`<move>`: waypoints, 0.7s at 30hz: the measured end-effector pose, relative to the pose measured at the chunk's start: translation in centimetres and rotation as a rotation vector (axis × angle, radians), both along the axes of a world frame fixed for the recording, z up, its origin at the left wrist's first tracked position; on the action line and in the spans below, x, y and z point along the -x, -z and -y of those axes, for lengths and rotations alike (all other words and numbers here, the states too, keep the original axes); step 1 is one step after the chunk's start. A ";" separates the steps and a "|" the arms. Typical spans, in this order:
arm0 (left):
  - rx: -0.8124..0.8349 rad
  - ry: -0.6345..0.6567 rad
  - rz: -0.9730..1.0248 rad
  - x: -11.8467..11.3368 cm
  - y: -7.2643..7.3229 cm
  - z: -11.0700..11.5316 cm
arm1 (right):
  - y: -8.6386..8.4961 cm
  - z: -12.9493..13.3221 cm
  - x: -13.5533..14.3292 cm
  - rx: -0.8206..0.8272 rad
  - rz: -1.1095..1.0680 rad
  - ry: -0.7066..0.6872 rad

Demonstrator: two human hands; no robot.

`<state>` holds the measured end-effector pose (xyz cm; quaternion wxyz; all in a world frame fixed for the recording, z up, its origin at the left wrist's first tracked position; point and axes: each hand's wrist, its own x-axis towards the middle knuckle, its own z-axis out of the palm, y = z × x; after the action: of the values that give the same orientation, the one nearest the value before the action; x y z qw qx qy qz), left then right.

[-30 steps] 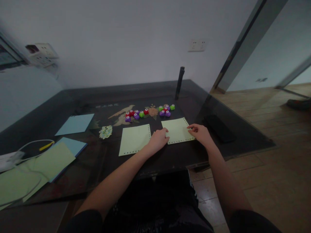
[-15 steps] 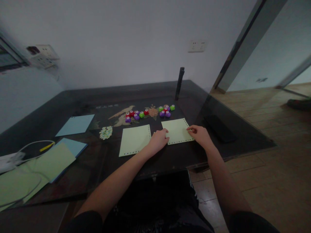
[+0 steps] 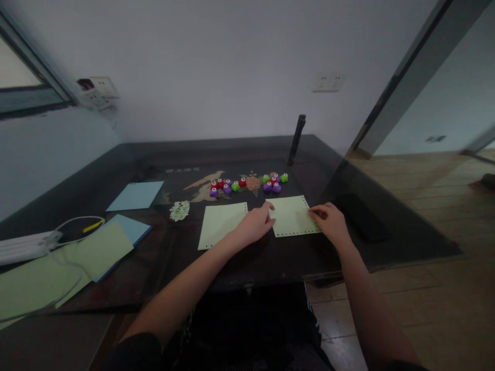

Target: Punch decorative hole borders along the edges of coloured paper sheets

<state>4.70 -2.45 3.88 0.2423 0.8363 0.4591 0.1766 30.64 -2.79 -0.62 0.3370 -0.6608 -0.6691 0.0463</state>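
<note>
Both hands have barely shifted since a second ago; only the view has swung a little left; the left hand rests with fingers together on the left edge of the punched green sheet, the right hand pinches its right edge, seemingly to keep it flat and square; left of that sheet lies a second green sheet; beyond it, small coloured punches; the dark glass table stands against a pale wall, wooden floor to its right.

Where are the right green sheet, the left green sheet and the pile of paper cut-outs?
right green sheet (image 3: pixel 294 216), head view, bare middle
left green sheet (image 3: pixel 220 224), head view, middle
pile of paper cut-outs (image 3: pixel 180 210), head view, centre
</note>
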 end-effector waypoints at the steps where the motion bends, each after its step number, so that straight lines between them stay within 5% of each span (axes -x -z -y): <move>1: -0.030 -0.008 0.029 1.2 -0.4 -0.3 | -0.4 0.0 0.5 -0.028 -0.022 -0.005; 5: -0.166 -0.134 0.047 7.6 -0.6 -2.6 | -2.4 -0.4 4.5 -0.075 -0.090 -0.163; 11: -0.249 -0.268 -0.065 16.0 2.2 -4.3 | -4.5 -2.0 13.6 0.057 0.231 -0.500; 16: -0.263 -0.204 -0.148 18.0 4.0 -3.4 | -3.9 -4.3 18.2 0.088 0.502 -0.565; 21: -0.231 -0.163 -0.224 18.0 4.4 -3.5 | -2.4 -5.5 19.0 0.106 0.595 -0.540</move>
<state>-13.26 1.03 -0.52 0.0768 0.8329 0.5263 0.1529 11.65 2.71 1.76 0.0699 -0.4624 -0.8836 -0.0256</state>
